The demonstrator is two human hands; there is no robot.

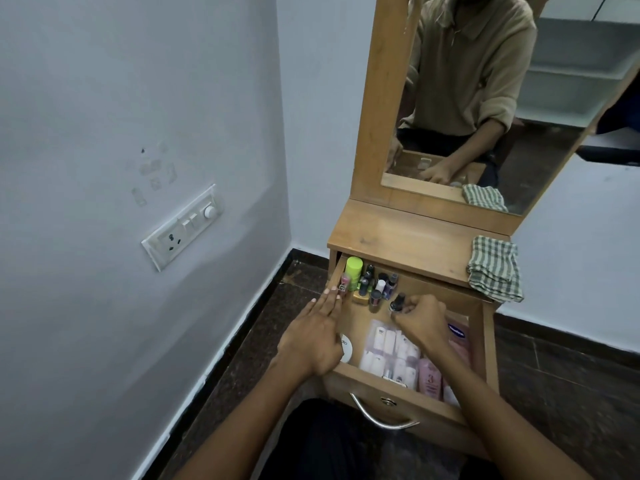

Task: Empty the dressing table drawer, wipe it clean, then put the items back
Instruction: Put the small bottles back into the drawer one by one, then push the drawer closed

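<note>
Fingers of the right hand (420,322) pinched a small nail polish bottle (398,302); the left hand (313,336) lay flat, fingers together. Glass, probably light and slick, best gripped by its cap.
</note>
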